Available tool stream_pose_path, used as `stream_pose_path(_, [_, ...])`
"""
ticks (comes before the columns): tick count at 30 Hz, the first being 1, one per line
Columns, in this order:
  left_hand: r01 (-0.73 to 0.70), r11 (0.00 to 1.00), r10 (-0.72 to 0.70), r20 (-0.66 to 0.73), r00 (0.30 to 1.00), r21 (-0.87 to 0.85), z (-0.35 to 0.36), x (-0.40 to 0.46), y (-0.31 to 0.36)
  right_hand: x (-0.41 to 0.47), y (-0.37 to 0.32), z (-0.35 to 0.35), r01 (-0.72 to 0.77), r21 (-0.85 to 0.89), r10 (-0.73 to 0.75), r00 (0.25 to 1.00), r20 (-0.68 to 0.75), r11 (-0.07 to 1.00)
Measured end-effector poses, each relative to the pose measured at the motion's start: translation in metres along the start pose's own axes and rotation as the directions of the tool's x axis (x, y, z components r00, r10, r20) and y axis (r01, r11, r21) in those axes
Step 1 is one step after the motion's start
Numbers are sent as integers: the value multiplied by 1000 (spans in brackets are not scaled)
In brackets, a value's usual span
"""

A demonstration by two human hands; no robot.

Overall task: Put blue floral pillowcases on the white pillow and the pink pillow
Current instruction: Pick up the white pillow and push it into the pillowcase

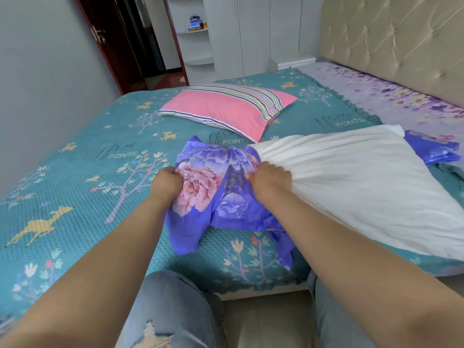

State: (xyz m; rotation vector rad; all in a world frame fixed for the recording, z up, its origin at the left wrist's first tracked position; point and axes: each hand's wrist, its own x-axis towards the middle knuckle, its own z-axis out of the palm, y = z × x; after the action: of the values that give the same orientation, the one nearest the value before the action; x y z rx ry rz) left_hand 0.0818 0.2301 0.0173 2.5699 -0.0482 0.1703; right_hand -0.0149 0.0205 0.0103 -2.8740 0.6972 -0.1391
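Note:
The white pillow [351, 177] lies across the bed on the right, its near end tucked into a bunched blue floral pillowcase [213, 187]. My left hand [167, 183] grips the left edge of that pillowcase. My right hand [270, 180] grips its right edge where the cloth meets the white pillow. A pink pillow [226, 108] with striped bands lies bare further back on the bed. A second blue floral pillowcase [430, 146] lies folded behind the far end of the white pillow.
A teal bedspread [75, 177] with deer and trees covers the bed; a purple floral sheet [391, 96] shows near the padded headboard [391, 41]. My knees in jeans [170, 307] stand at the bed's front edge. White wardrobe and dark doorway stand behind.

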Motion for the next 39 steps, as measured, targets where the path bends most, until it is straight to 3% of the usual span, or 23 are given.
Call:
stream_pose_path(2, [-16,1000,15,-67,998,-2,-4,-1,3,-8,-1,14,155,-11,-155,985,-74,988])
stream_pose_path(4, [-36,998,43,-126,991,58,-14,1,0,-7,20,11,209,-36,-212,971,-113,977])
stream_pose_path(8, [-9,993,23,-117,993,121,-21,12,-13,17,94,-14,153,-175,-187,962,-199,973])
stream_pose_path(11, [-35,995,42,-76,996,89,-10,12,-3,25,118,-17,85,-167,-126,959,-253,982])
stream_pose_path(14, [-18,995,15,26,1000,93,-4,15,-5,17,106,-12,2,-65,-14,983,-182,998])
stream_pose_path(17, [6,982,-28,117,993,188,-2,16,-24,-4,90,-9,-11,-137,7,1000,-25,991])
stream_pose_path(23, [134,951,-206,250,946,277,3,-12,-39,-45,75,-6,114,-254,-43,962,269,960])
stream_pose_path(26, [241,949,-304,380,873,205,-2,-29,-45,-59,74,7,45,-193,7,965,261,980])
stream_pose_path(29, [354,933,-281,482,830,-65,-11,-36,-49,-72,73,23,-42,-139,58,992,113,989])
stream_pose_path(32, [325,895,-205,365,908,-306,-8,-35,-39,-85,63,46,21,-53,-28,988,-149,998])
stream_pose_path(34, [243,923,-176,234,956,-298,0,-38,-22,-93,51,55,81,80,-57,961,-269,994])
stream_pose_path(37, [118,988,-112,59,992,-104,4,-44,5,-103,34,59,119,178,-87,981,-176,977])
stream_pose_path(39, [69,985,-77,-46,996,-156,-2,-41,23,-106,30,66,129,127,-111,984,-139,984])
